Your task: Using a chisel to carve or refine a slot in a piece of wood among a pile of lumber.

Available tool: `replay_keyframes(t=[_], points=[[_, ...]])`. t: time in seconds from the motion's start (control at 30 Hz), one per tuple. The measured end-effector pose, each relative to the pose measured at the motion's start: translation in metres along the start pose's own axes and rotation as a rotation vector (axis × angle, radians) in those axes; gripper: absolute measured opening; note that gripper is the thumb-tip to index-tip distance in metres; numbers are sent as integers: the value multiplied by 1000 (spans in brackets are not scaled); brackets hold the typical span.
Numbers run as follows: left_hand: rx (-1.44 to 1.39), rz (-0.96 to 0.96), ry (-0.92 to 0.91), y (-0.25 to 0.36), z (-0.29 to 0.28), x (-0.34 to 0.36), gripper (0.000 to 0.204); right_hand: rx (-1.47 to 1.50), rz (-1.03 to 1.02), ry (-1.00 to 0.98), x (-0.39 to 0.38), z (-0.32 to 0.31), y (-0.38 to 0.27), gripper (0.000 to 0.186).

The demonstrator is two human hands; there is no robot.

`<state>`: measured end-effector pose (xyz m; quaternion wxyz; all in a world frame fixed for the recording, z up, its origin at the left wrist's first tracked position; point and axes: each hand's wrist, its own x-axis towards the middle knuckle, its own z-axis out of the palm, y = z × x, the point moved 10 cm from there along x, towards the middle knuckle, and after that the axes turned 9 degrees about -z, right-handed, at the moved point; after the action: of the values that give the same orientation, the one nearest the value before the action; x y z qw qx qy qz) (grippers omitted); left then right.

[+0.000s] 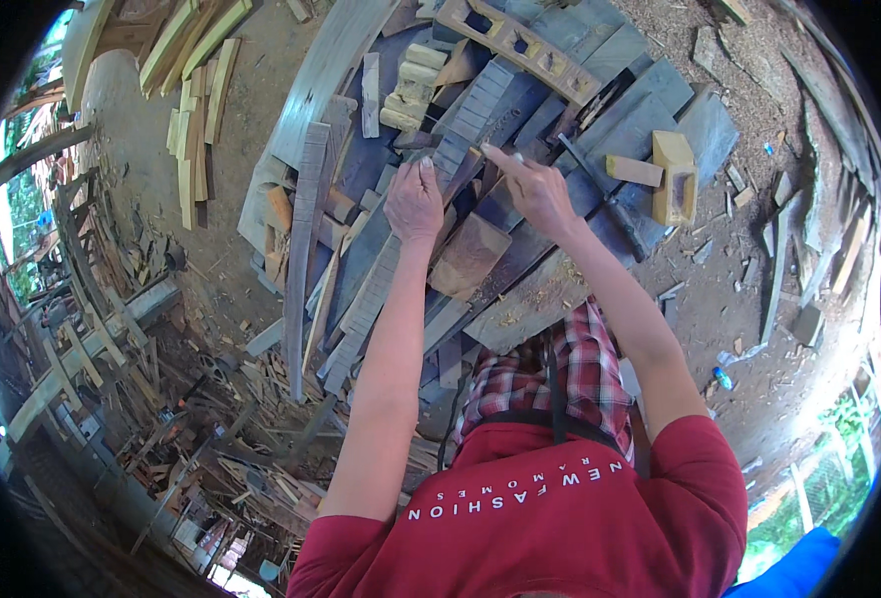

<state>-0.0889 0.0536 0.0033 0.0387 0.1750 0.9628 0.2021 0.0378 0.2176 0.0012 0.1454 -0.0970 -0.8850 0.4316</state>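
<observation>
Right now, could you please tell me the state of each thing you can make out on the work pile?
Left hand: fingertips drawn together; any grip unclear
Right hand: index finger extended; any grip unclear
Striped wooden strip: lying diagonally, dark lines across it
Slotted wooden piece: lying with openings along it, not held
Dark hammer-like tool: lying down, not held
Pale ridged wood: lying, not held

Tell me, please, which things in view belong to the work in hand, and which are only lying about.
Likely in the work:
lined strip, left hand over it
right hand, close by the strip

Seemingly just lying about:
holed beam
yellow blocks
slats, upper left
</observation>
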Motion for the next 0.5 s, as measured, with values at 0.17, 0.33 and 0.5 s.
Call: replay_keyframes(t=[0.17,0.33,0.5], points=[[24,4,47,-6,-14,-1,37,-54,81,-78,-48,-4,11,54],[3,8,12,7,0,1,37,-20,-24,19,9,0,6,54],[12,46,87,-7,-11,1,37,-46,14,-10,-20,1,4,54]])
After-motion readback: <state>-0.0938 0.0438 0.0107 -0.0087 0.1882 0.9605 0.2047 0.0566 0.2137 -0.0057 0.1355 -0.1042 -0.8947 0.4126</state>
